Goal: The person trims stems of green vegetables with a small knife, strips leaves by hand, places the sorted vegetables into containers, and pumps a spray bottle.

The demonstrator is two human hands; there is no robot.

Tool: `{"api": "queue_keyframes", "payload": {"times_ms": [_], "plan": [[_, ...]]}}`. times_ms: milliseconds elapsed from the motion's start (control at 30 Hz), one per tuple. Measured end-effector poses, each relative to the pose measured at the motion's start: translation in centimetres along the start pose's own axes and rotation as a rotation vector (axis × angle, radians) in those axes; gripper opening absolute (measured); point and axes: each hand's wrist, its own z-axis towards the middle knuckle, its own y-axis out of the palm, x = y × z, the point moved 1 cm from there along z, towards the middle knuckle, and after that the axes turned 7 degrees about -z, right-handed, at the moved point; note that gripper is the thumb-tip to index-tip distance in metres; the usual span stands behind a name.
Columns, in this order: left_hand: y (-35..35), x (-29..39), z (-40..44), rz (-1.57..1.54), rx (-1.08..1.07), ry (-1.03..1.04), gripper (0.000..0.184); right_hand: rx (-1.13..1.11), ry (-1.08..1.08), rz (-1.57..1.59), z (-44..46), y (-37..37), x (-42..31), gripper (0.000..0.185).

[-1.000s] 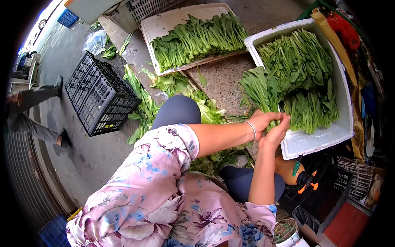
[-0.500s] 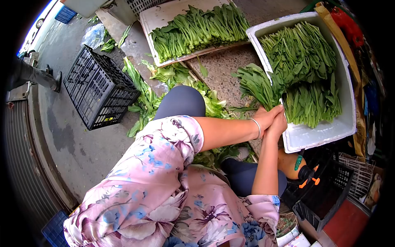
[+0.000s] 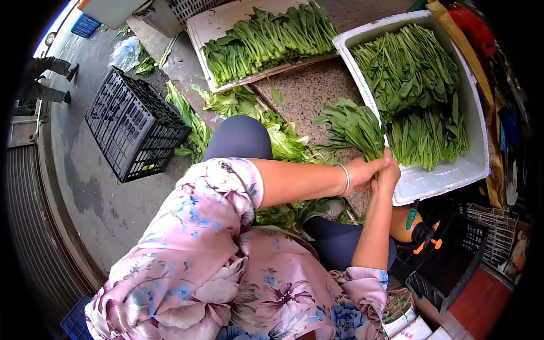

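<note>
A bunch of leafy greens (image 3: 354,127) hangs over the near left edge of the white foam box (image 3: 401,199), leaves pointing away from me. My right hand (image 3: 389,171) is closed around its stems. Against it, at the stem ends, my left hand (image 3: 359,173) with a bracelet is closed too; its fingertips are partly hidden by the right hand. Inside the box, stacked bunches of the same greens (image 3: 408,73) lie in two rows, just beyond my hands.
A white foam tray (image 3: 218,21) piled with green stalks (image 3: 272,42) lies ahead. Loose leaves (image 3: 283,141) litter the ground around my knees. A black crate (image 3: 136,124) stands at left, another black crate (image 3: 442,272) at right beside an orange-nozzled sprayer bottle (image 3: 403,222). A person's legs (image 3: 54,79) show far left.
My hands have moved slightly down and toward me with the bunch, and the left hand has slid a little lower off the right. The person at far left has stepped along.
</note>
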Motion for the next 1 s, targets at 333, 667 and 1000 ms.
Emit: {"api": "queue_keyframes", "payload": {"times_ms": [333, 667, 1000], "plan": [[-2.8, 8.0, -2.8, 1.102, -0.442, 0.386, 0.064, -0.283, -1.013, -1.092, -6.5, -1.8, -2.6, 0.018], [-3.5, 2.0, -1.9, 0.529, -1.132, -0.104, 0.116, -0.491, -1.449, -0.799, -12.3, -2.1, -4.9, 0.027], [-2.9, 1.3, -2.0, 0.784, -0.8, -0.235, 0.039, -0.059, -1.263, -0.632, -9.3, -6.7, -6.6, 0.037]]}}
